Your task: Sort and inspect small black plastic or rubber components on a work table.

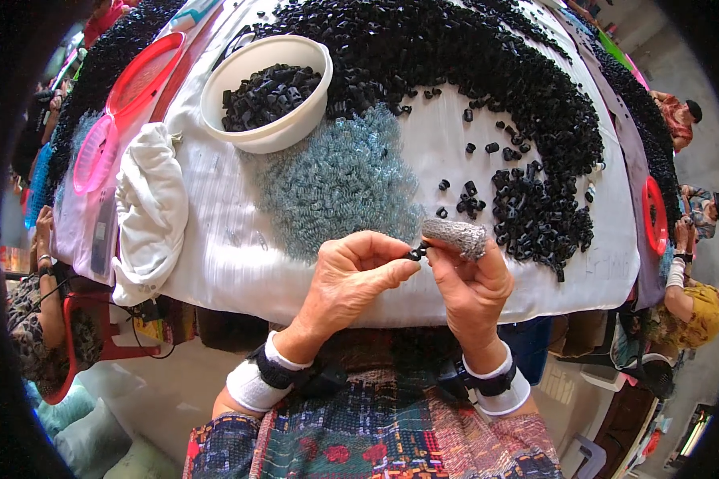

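In front of my chest, above the table's near edge, both hands meet over a small black plastic piece [416,252]. My left hand [350,275] is closed, pinching it between thumb and index finger. My right hand [473,286] is also closed, its thumb tip and fingers at the piece's right side. A crinkled silvery wrap [457,237] lies along the right index finger and appears to cover it. Just beyond my hands is a heap of small clear-blue metal springs [339,188]. Loose black pieces [470,199] lie beyond my right hand.
A white bowl [268,136] of black parts stands at the far left of the springs. A large pile of black parts [455,48] curves across the back and right. White cloth [150,211], red baskets [145,76] and a pink basket [96,156] lie left. Other people sit at both sides.
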A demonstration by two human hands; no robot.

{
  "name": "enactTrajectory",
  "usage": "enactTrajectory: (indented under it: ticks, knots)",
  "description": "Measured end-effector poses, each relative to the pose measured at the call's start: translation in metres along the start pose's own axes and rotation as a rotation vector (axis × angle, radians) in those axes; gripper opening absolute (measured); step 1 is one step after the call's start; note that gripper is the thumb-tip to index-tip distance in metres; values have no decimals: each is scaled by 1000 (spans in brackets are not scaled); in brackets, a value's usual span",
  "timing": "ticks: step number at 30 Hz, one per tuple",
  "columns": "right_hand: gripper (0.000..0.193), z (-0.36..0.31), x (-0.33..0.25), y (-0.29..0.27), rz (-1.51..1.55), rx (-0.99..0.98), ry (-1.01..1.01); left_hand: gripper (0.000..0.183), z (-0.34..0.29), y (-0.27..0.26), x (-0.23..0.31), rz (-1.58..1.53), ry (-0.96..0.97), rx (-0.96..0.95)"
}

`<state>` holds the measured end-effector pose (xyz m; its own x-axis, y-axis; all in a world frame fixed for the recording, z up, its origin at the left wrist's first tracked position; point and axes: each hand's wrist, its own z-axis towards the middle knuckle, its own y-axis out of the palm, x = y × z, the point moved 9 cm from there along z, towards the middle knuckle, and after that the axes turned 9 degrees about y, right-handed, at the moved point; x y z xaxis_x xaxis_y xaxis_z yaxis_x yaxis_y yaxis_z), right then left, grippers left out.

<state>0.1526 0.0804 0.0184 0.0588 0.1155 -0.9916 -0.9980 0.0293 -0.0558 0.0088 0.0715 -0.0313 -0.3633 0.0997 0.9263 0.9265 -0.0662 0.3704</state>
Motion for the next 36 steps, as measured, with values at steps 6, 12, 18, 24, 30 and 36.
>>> enactTrajectory:
  ticks: [6, 12, 18, 24, 30, 36]
  knots:
    - [22, -1, 1, -5, -157, 39, -77, 21, 1, 2, 1, 28, 27, 6]
    - [20, -2, -3, -5, -195, 63, -181, 20, 2, 3, 2, 69, 33, 16]
    - [20, -6, -13, -1, -327, 90, -168, 21, 2, 1, 1, 101, 24, 32]
    - [21, -12, -19, 4, -399, 64, -282, 21, 1, 0, 2, 101, 13, 33]
    - [24, -14, -18, 8, -409, 50, -337, 20, 0, 1, 4, 100, -36, 10]
    - [25, -15, -21, 9, -418, 49, -358, 17, 0, 2, 2, 73, -74, 43]
